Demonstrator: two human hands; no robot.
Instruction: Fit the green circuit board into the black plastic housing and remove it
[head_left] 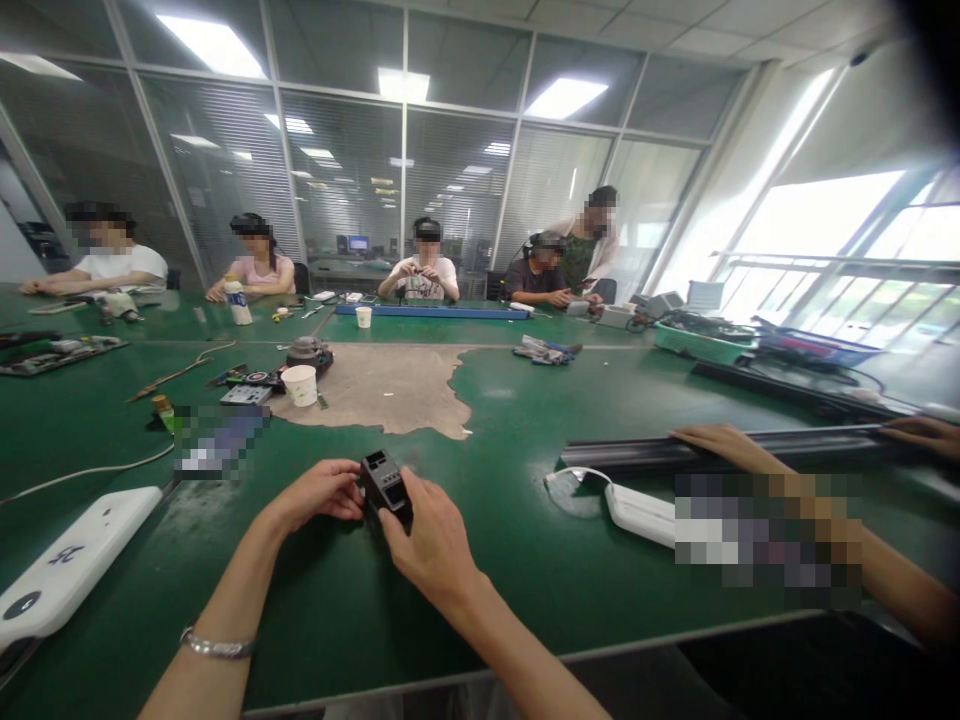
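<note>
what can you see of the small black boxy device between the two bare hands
The small black boxy device looks like hard plastic, its greyish upper face bearing dark rectangular patches. It slants, far end leftward, on or above the green tabletop, unclear which. The bare right hand grips its right side; the bare left hand meets its left.

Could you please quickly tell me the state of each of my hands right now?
Left hand: curled beside the black rectangular device; whether gripping it cannot be told.
Right hand: closed, holding that device.
</note>
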